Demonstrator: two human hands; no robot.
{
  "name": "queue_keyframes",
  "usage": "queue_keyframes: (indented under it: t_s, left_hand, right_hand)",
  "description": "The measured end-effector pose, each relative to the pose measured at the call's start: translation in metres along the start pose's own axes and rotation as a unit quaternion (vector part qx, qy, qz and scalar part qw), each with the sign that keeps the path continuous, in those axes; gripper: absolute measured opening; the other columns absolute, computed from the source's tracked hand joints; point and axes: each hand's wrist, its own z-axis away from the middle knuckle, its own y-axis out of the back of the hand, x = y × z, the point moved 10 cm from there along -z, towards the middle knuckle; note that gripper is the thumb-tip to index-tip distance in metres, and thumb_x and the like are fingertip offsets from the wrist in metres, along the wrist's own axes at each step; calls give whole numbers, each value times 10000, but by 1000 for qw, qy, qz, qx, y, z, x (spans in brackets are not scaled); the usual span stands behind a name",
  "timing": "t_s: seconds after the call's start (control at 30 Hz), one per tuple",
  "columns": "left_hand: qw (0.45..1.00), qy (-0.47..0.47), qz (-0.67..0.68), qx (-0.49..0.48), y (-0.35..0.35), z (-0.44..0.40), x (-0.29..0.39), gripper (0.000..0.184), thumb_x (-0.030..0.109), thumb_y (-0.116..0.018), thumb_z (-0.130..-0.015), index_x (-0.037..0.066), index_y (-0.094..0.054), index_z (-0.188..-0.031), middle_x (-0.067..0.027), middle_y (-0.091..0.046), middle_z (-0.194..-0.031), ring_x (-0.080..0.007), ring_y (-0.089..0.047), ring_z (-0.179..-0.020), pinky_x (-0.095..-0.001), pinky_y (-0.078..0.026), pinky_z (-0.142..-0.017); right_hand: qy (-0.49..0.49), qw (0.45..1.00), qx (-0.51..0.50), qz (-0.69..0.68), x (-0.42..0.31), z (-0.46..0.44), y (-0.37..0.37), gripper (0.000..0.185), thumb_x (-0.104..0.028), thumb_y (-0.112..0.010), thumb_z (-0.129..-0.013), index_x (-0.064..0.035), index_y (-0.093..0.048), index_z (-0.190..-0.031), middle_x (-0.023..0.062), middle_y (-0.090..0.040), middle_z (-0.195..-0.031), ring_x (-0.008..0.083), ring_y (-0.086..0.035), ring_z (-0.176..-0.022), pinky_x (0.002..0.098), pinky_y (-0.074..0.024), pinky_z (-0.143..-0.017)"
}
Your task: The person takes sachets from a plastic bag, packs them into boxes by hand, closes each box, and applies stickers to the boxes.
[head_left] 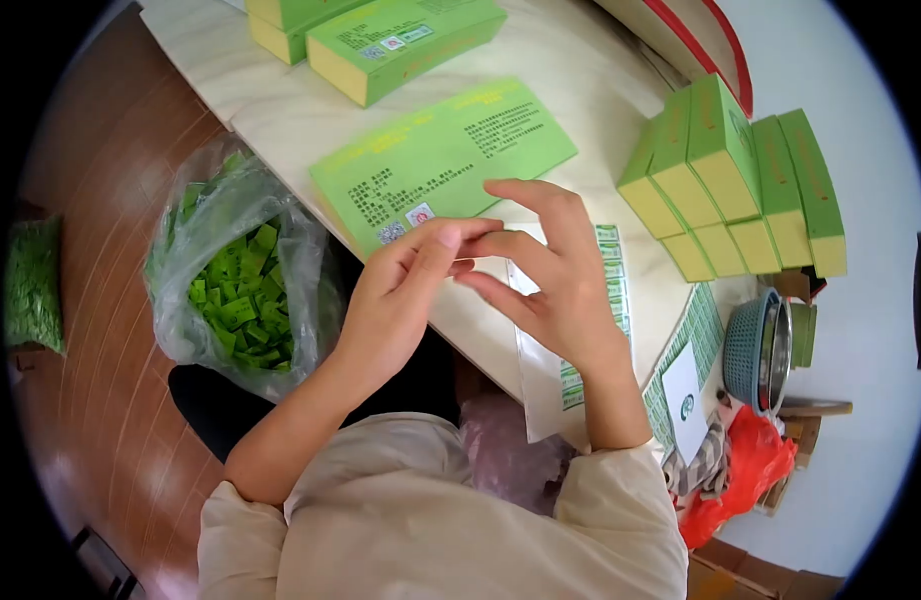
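My left hand and my right hand meet at the fingertips over the table's front edge. The left thumb presses against its fingers. On the right, thumb and middle finger close in on the left fingertips while the index finger stands raised and curved. Whatever may be pinched between them is too small or hidden to make out. Just beyond lies a green printed box, its text side up. A sheet of small green-and-white stickers is partly covered by my right wrist and forearm.
Upright green boxes are stacked at the right, and another green box lies at the back. An open plastic bag of small green packets stands left of the table. A blue basket and a red bag are at the right.
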Motion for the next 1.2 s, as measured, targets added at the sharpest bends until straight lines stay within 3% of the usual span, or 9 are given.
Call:
queue_keyframes:
  t_s: [0.07,0.13,0.3,0.4,0.47,0.67,1.03,1.1,1.2]
  left_hand:
    - [1000,-3,-6,28,12,1,2,481,341,-342,-1026,-60,-572,-1158,-150,-592,-1219,-221,-594,-1070,-344,-445,-961]
    - [994,-20,62,88,33,1,0,446,315,-386,-1024,-49,-562,-1213,-128,-608,-1191,-200,-587,-1082,-321,-445,-946]
    - [994,-18,54,94,39,1,7,437,298,-381,-1024,-50,-553,-1226,-125,-603,-1205,-209,-589,-1088,-325,-440,-955]
    - [995,-26,0,99,39,0,3,383,253,-438,-1005,-19,-549,-1251,-122,-615,-1183,-217,-579,-1109,-333,-426,-968]
    - [933,-180,-227,215,49,11,34,335,182,-549,-941,23,-564,-1236,-117,-601,-1207,-261,-556,-1149,-352,-397,-999]
    - [790,-192,-576,92,28,9,24,304,98,-652,-815,80,-623,-1117,-98,-573,-1218,-300,-492,-1220,-481,-293,-1091]
    - [770,-206,-592,117,30,10,17,360,144,-760,-732,100,-647,-1071,-76,-588,-1192,-282,-520,-1208,-505,-309,-1074]
    - [759,-221,-602,112,27,11,18,358,164,-746,-750,88,-623,-1077,-76,-578,-1185,-286,-515,-1192,-503,-327,-1051]
    - [757,-222,-604,111,27,11,19,355,162,-747,-747,85,-624,-1072,-75,-578,-1184,-286,-518,-1189,-503,-331,-1048]
  right_hand:
    - [18,999,-19,-23,-4,-11,-9,264,-53,-779,-673,-48,-619,-883,131,-608,-1086,297,-586,-943,366,-483,-776]
    - [-111,985,36,-130,22,-17,-4,265,-81,-784,-702,-39,-626,-910,135,-610,-1079,254,-601,-870,314,-489,-698]
    - [-235,948,-27,-213,56,-18,-30,87,-62,-659,-871,11,-637,-913,4,-616,-738,76,-535,-685,224,-450,-644]
    - [-245,937,-10,-248,67,-18,-38,84,-37,-660,-849,25,-626,-894,64,-647,-743,103,-572,-641,227,-446,-566]
    - [-262,929,-21,-260,87,-14,-43,83,-43,-649,-858,27,-624,-893,65,-643,-741,101,-564,-641,228,-447,-573]
    - [-311,898,-116,-288,106,-3,-74,124,-83,-627,-873,39,-624,-895,74,-628,-735,119,-547,-640,264,-458,-598]
    - [-305,907,-138,-254,103,-4,-79,134,-83,-619,-862,50,-634,-881,112,-635,-707,161,-562,-615,299,-465,-589]
    - [-309,904,-149,-256,103,-3,-81,109,-83,-618,-896,26,-620,-893,-11,-574,-731,45,-456,-635,212,-393,-557]
    - [-299,911,-148,-242,104,-4,-81,110,-83,-620,-893,27,-621,-886,-10,-574,-726,47,-453,-632,215,-392,-555]
